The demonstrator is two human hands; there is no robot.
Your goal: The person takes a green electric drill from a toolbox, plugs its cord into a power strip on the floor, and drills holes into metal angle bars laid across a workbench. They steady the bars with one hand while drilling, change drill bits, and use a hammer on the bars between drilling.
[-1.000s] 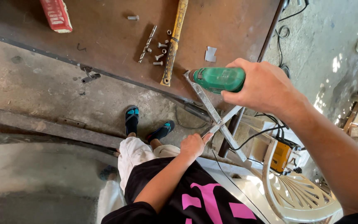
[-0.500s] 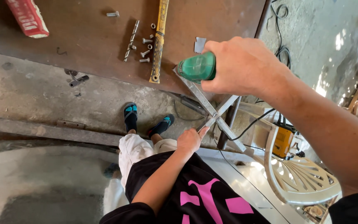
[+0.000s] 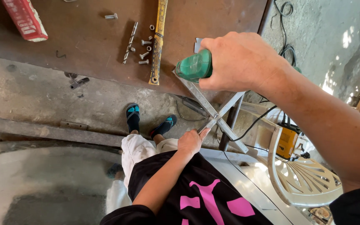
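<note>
My right hand (image 3: 242, 62) clenches the green power-tool body (image 3: 194, 66) above the crossed grey metal bars (image 3: 217, 116); my left hand (image 3: 191, 141) grips their lower end, steadying them.

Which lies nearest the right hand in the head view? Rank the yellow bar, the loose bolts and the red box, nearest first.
From the right hand, going left along the brown table:
1. Yellow bar, just left of the green tool the hand grips.
2. Loose bolts, immediately left of the bar.
3. Red box, far left at the top corner.
</note>
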